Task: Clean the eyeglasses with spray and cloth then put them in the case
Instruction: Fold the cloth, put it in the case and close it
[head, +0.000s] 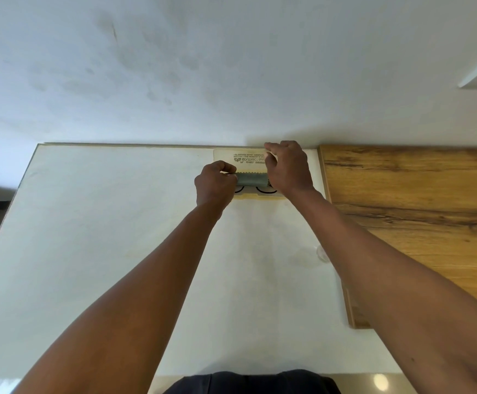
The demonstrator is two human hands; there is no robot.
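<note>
Grey cloth (252, 179) over eyeglasses (265, 190) | left hand (216, 184) pinches cloth | right hand (288, 166) half-curled, grip unclear

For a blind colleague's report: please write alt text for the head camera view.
Two bare hands, left hand and right hand, hold a grey-green cloth over dark-rimmed eyeglasses lying in an open pale case, at the far edge of a white table.

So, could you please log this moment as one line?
left hand: holds cloth | right hand: at cloth's other end | glasses: under cloth, in case | spray: unseen
</note>
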